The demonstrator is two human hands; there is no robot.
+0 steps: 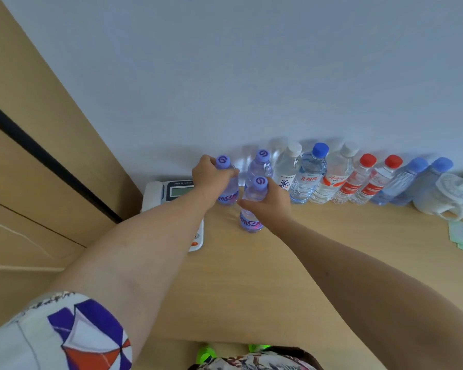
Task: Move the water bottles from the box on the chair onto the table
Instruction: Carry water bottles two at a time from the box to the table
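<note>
Over on the left a white desk phone is sitting against the wall, partly hidden under the outstretched left forearm. The left hand is curling round the shoulder of a clear bottle with a purple cap, its purple label showing below the fingers, base down on the wooden table near the wall. Just beside it the right hand is wrapping the neck of a second purple-capped bottle, which is standing upright a little nearer the camera. Behind it a third purple-capped bottle is standing by the wall, and to its right a row of bottles is running along the wall: white caps, blue caps, red caps, all upright and close together. At the far right white cups are resting on the table.
</note>
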